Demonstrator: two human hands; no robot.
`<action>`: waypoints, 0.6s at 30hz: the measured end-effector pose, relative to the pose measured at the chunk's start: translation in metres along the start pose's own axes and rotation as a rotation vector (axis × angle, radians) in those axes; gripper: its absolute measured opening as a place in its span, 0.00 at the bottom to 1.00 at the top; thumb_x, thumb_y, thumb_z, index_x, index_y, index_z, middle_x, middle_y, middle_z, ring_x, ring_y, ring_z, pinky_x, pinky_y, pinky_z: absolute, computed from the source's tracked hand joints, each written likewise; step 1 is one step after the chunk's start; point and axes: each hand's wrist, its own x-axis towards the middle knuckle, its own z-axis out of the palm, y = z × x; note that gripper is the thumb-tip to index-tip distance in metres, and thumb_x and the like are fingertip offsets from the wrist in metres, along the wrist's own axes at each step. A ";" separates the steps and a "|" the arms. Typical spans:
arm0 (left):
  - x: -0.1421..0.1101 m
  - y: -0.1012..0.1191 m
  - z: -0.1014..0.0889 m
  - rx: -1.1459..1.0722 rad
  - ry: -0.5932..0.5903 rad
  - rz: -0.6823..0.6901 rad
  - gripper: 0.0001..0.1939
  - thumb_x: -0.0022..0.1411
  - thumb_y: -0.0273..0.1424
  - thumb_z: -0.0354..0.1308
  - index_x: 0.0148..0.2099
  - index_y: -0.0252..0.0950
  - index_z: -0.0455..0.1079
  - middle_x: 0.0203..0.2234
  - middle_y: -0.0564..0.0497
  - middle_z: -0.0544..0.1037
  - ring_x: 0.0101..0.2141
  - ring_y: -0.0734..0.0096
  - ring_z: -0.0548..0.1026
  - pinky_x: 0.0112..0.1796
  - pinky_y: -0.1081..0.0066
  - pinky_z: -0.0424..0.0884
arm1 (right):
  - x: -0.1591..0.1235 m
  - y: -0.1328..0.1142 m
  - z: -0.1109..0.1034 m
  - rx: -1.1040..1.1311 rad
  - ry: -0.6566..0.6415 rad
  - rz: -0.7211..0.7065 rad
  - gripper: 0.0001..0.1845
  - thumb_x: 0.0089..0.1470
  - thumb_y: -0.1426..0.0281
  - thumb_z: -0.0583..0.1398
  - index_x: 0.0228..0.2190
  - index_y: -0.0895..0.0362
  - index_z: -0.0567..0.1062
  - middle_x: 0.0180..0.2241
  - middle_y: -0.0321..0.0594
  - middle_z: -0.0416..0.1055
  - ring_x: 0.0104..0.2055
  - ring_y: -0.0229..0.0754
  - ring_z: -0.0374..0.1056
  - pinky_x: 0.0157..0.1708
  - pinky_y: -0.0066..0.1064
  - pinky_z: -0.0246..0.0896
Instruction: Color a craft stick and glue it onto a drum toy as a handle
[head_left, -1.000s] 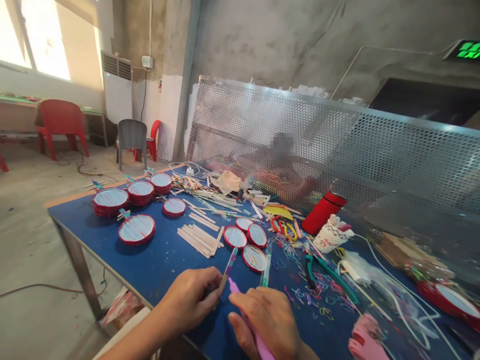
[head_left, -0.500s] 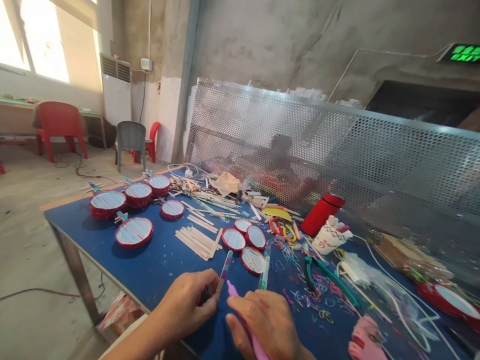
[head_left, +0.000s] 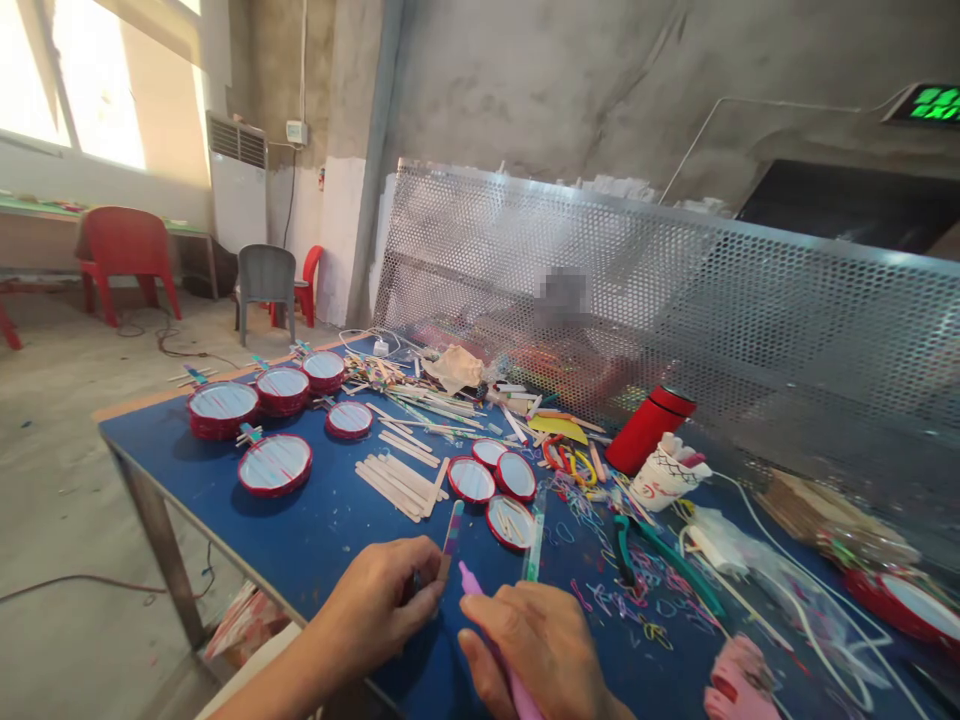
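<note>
Our left hand [head_left: 394,590] pinches the lower end of a flat wooden stick banded in purple and teal [head_left: 452,535], which projects away from us; just right of it points a slim lilac pen [head_left: 517,690], gripped in our right hand [head_left: 544,635].

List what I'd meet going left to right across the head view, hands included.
Grey plastic chair, bare left hand, colour-striped flat wooden stick, bare right hand, red cylindrical bottle, black green-lit exit sign.
</note>
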 end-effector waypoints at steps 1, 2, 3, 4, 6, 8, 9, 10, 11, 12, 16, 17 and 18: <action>0.000 0.000 0.000 -0.004 -0.007 -0.004 0.07 0.60 0.28 0.50 0.28 0.37 0.61 0.20 0.59 0.64 0.22 0.76 0.62 0.26 0.78 0.56 | 0.000 0.000 0.001 -0.001 0.017 -0.001 0.06 0.59 0.73 0.54 0.35 0.61 0.71 0.21 0.35 0.71 0.20 0.35 0.67 0.24 0.29 0.61; 0.000 0.000 0.000 -0.008 -0.012 -0.006 0.07 0.60 0.28 0.50 0.28 0.37 0.61 0.20 0.59 0.63 0.22 0.76 0.62 0.26 0.78 0.56 | 0.000 0.000 0.001 0.001 0.022 -0.003 0.07 0.59 0.73 0.54 0.35 0.61 0.71 0.20 0.35 0.70 0.20 0.35 0.67 0.23 0.29 0.61; 0.000 0.000 0.000 -0.008 -0.015 -0.006 0.07 0.60 0.28 0.50 0.28 0.37 0.61 0.20 0.59 0.63 0.22 0.76 0.62 0.26 0.78 0.56 | 0.000 0.000 0.001 0.003 0.029 -0.003 0.07 0.59 0.73 0.54 0.35 0.61 0.71 0.20 0.35 0.70 0.20 0.35 0.67 0.23 0.29 0.61; 0.000 0.000 0.000 -0.007 -0.017 -0.004 0.07 0.60 0.28 0.50 0.28 0.37 0.61 0.20 0.59 0.63 0.22 0.76 0.62 0.26 0.78 0.56 | 0.000 0.000 0.000 0.005 0.024 -0.005 0.06 0.59 0.73 0.54 0.35 0.61 0.71 0.20 0.35 0.70 0.19 0.35 0.66 0.22 0.28 0.60; 0.000 0.000 -0.001 -0.005 -0.022 -0.005 0.06 0.59 0.27 0.51 0.28 0.37 0.62 0.20 0.59 0.64 0.23 0.76 0.62 0.26 0.78 0.56 | 0.000 0.000 -0.001 0.012 -0.019 -0.008 0.06 0.58 0.74 0.54 0.36 0.61 0.71 0.20 0.34 0.69 0.19 0.34 0.65 0.22 0.28 0.60; 0.000 0.000 -0.001 -0.001 -0.027 -0.006 0.06 0.58 0.26 0.51 0.28 0.37 0.61 0.21 0.59 0.65 0.23 0.76 0.62 0.27 0.78 0.56 | 0.000 0.000 -0.002 0.015 -0.040 -0.011 0.06 0.57 0.75 0.54 0.36 0.61 0.71 0.20 0.34 0.69 0.19 0.34 0.65 0.22 0.28 0.60; 0.000 0.000 -0.001 0.001 -0.029 -0.006 0.05 0.57 0.25 0.51 0.28 0.37 0.61 0.21 0.59 0.65 0.24 0.76 0.63 0.26 0.78 0.56 | 0.000 0.000 -0.002 0.014 -0.035 -0.011 0.06 0.57 0.75 0.54 0.36 0.61 0.71 0.20 0.34 0.69 0.19 0.34 0.65 0.22 0.28 0.61; 0.000 0.000 -0.001 0.003 -0.029 -0.005 0.05 0.57 0.25 0.51 0.28 0.37 0.61 0.21 0.59 0.65 0.24 0.76 0.63 0.26 0.78 0.56 | 0.000 0.001 -0.002 0.017 -0.038 -0.012 0.06 0.57 0.75 0.55 0.36 0.61 0.71 0.20 0.35 0.69 0.19 0.34 0.65 0.23 0.28 0.61; 0.000 0.000 -0.001 0.007 -0.026 -0.002 0.05 0.56 0.24 0.51 0.28 0.37 0.61 0.21 0.58 0.65 0.24 0.76 0.63 0.26 0.78 0.56 | -0.001 0.001 -0.002 0.020 -0.046 -0.011 0.06 0.57 0.75 0.55 0.36 0.61 0.71 0.20 0.35 0.69 0.19 0.34 0.65 0.23 0.28 0.61; 0.000 0.001 -0.001 0.014 -0.021 0.003 0.05 0.56 0.24 0.51 0.28 0.37 0.61 0.22 0.58 0.65 0.24 0.76 0.63 0.26 0.78 0.56 | -0.001 0.001 -0.001 0.025 -0.034 -0.012 0.06 0.57 0.74 0.55 0.36 0.61 0.71 0.20 0.35 0.69 0.19 0.34 0.65 0.22 0.28 0.60; 0.000 0.000 -0.001 0.038 0.004 0.026 0.06 0.59 0.26 0.51 0.28 0.37 0.61 0.22 0.58 0.66 0.24 0.75 0.64 0.27 0.78 0.57 | -0.001 0.000 0.000 0.022 0.002 -0.006 0.06 0.57 0.74 0.54 0.35 0.61 0.71 0.19 0.34 0.69 0.19 0.34 0.64 0.22 0.28 0.60; 0.000 0.000 -0.001 0.037 0.004 0.029 0.07 0.60 0.26 0.50 0.29 0.37 0.62 0.22 0.57 0.66 0.25 0.75 0.64 0.28 0.77 0.57 | -0.001 0.000 0.000 0.017 0.002 -0.009 0.06 0.57 0.74 0.54 0.35 0.61 0.71 0.19 0.34 0.69 0.19 0.34 0.65 0.22 0.28 0.59; 0.000 -0.001 0.000 0.032 0.000 0.031 0.07 0.61 0.27 0.50 0.29 0.37 0.62 0.22 0.57 0.67 0.25 0.74 0.65 0.28 0.77 0.58 | -0.001 -0.001 0.000 0.013 -0.005 -0.015 0.06 0.57 0.75 0.54 0.35 0.61 0.71 0.19 0.34 0.69 0.19 0.34 0.65 0.22 0.28 0.59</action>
